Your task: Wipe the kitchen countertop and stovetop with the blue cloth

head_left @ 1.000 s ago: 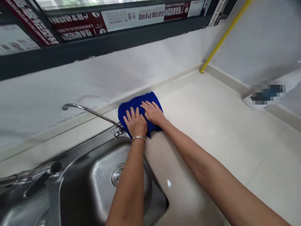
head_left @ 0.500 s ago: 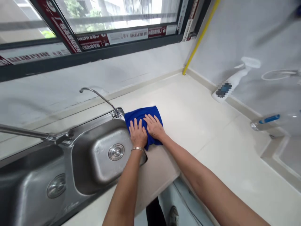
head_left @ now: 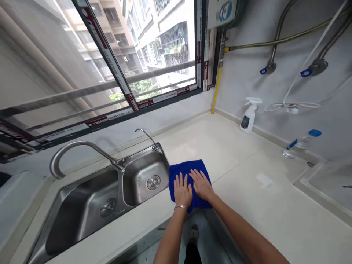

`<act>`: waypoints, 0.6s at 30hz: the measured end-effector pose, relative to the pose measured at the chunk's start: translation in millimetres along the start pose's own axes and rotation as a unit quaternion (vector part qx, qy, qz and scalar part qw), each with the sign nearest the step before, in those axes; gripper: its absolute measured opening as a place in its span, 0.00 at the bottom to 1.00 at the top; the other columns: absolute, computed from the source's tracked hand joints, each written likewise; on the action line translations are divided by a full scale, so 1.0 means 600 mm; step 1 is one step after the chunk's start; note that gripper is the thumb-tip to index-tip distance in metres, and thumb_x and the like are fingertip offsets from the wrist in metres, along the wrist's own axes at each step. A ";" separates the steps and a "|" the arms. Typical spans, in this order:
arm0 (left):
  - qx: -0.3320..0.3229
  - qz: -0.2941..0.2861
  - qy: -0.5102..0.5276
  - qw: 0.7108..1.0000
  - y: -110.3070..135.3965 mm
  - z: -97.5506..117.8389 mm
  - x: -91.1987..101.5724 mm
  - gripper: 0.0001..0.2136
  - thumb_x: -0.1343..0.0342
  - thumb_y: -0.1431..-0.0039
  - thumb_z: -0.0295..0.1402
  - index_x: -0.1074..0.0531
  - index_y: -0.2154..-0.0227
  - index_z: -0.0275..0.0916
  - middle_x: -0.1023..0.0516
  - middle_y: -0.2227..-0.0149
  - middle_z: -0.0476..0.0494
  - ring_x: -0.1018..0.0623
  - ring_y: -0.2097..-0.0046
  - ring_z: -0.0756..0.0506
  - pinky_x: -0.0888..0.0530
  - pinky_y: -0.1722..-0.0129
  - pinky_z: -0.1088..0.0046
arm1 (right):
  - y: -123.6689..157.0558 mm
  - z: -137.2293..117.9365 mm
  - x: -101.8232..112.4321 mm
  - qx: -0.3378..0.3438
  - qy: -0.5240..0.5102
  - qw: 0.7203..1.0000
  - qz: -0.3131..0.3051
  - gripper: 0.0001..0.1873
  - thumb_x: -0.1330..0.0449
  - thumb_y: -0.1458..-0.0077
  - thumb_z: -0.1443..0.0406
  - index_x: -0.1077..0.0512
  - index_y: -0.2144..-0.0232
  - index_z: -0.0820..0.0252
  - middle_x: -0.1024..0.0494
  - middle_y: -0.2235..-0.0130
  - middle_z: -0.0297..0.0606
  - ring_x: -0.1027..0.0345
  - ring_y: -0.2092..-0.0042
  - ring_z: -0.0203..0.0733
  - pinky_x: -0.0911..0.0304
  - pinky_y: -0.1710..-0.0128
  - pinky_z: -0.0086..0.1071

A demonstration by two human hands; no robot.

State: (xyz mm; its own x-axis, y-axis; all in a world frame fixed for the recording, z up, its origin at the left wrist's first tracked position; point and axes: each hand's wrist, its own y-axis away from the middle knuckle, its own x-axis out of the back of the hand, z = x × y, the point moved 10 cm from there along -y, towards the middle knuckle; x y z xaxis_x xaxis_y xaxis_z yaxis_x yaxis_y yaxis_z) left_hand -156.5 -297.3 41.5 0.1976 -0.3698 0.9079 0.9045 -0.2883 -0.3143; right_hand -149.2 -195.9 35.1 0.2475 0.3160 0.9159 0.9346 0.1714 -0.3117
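Blue cloth [head_left: 196, 201]: at the countertop's [head_left: 220, 146] front edge, right of the double-bowl sink [head_left: 120, 190]; a second ago, back beside the slim tap [head_left: 147, 134].
Left hand [head_left: 183, 192]: flat on cloth, fingers extended, unclenched.
Right hand [head_left: 202, 186]: likewise flat, beside the left.
Wall valves [head_left: 271, 67]: now visible.

Our deep-blue cloth [head_left: 195, 201]
We see a silver sink [head_left: 121, 187] left of the cloth, a yellow pipe [head_left: 216, 90] beyond it.
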 end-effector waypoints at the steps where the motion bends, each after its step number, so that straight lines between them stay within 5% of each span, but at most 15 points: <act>1: -0.004 0.002 -0.002 1.000 0.010 0.009 -0.002 0.25 0.53 0.36 0.34 0.39 0.36 0.42 0.40 0.31 0.37 0.42 0.30 0.33 0.36 0.33 0.46 | 0.016 0.004 0.003 -0.001 0.004 1.000 0.008 0.29 0.53 0.39 0.71 0.39 0.35 0.61 0.42 0.31 0.40 0.53 0.29 0.44 0.56 0.30 0.48; 13: -0.115 -0.046 0.042 0.991 0.043 0.165 -0.048 0.24 0.55 0.34 0.38 0.42 0.35 0.50 0.43 0.29 0.44 0.44 0.29 0.36 0.36 0.32 0.46 | 0.195 0.101 0.067 -0.050 0.088 0.989 0.104 0.28 0.56 0.36 0.70 0.40 0.35 0.63 0.38 0.32 0.42 0.50 0.30 0.45 0.51 0.32 0.46; 18: -0.186 -0.099 0.100 0.973 0.082 0.257 -0.065 0.26 0.57 0.33 0.42 0.47 0.33 0.50 0.49 0.28 0.42 0.50 0.28 0.34 0.39 0.31 0.43 | 0.289 0.119 0.098 -0.104 0.129 0.976 0.143 0.31 0.55 0.35 0.68 0.48 0.31 0.63 0.40 0.31 0.45 0.52 0.30 0.48 0.51 0.32 0.49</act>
State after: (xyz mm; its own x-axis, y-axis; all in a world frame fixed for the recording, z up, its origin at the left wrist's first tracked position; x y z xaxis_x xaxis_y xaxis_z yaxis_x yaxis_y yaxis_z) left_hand -61.7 -160.9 33.2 -0.0772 -0.4293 0.8999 0.7113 -0.6562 -0.2520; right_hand 9.1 -80.9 16.7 0.5371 0.0734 0.8403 0.8427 -0.0901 -0.5307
